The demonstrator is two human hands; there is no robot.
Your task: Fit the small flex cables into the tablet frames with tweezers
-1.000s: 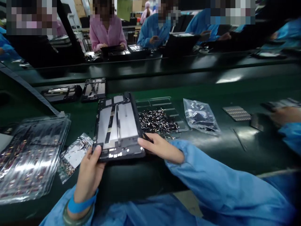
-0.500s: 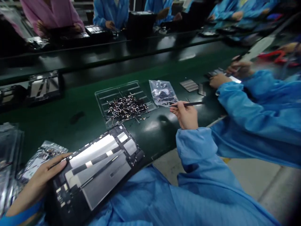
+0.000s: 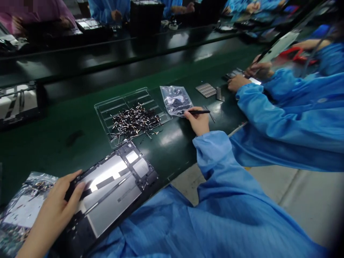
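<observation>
Tablet chassis [image 3: 113,190] first: you have it lying open-side up at the near edge of the green bench [image 3: 53,139], tilted, with its near part over your lap. Your left hand [image 3: 53,211] rests flat on its left end, fingers spread over the dark frame and not curled around anything. Silver plates and a dark strip show inside the frame.

Your right hand [image 3: 199,120] is farther out on the bench, closed in a pinch on black tweezers [image 3: 195,112]. The tips point left and lie at the near edge of a small clear bag [image 3: 174,99]. That bag lies flat and holds dark small parts, too small to tell apart.

Just left of the bag sits a clear plastic tray [image 3: 107,107] with ribbed compartments. A loose heap of small metal-and-black parts [image 3: 133,121] fills its middle, and a few have spilled over the near rim onto the bench, close to the far corner of the chassis.

At your left elbow lies another clear bag [image 3: 21,211] with tiny parts gathered at its top corner; it touches the chassis side where your left hand rests.

To your right, a co-worker in a blue sleeve [image 3: 268,114] has both hands on the bench beside two small grey ribbed pads [image 3: 206,90]. A second chassis [image 3: 17,104] lies at the far left.
</observation>
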